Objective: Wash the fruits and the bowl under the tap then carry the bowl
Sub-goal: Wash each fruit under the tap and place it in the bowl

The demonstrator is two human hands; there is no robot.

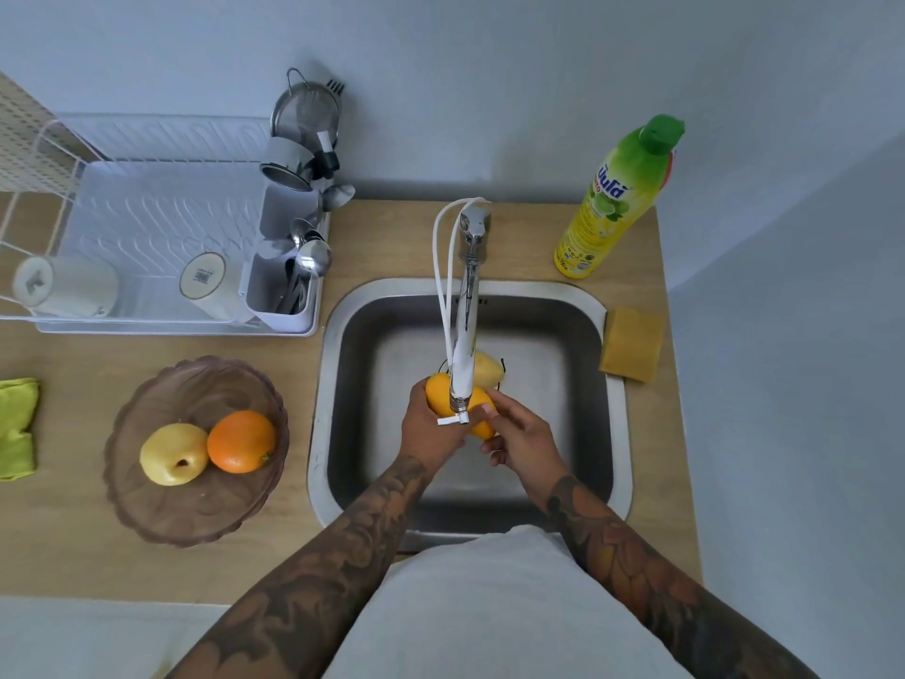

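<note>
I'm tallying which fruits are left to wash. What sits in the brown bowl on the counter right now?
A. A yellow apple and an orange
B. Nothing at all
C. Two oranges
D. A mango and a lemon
A: the brown bowl holds a yellow apple and an orange side by side, while the orange-yellow mango is gripped by both hands over the sink.

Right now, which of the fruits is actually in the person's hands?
The orange-yellow mango, held by the left hand and right hand beneath the tap. The paler mango lies in the sink; apple and orange sit in the bowl.
</note>
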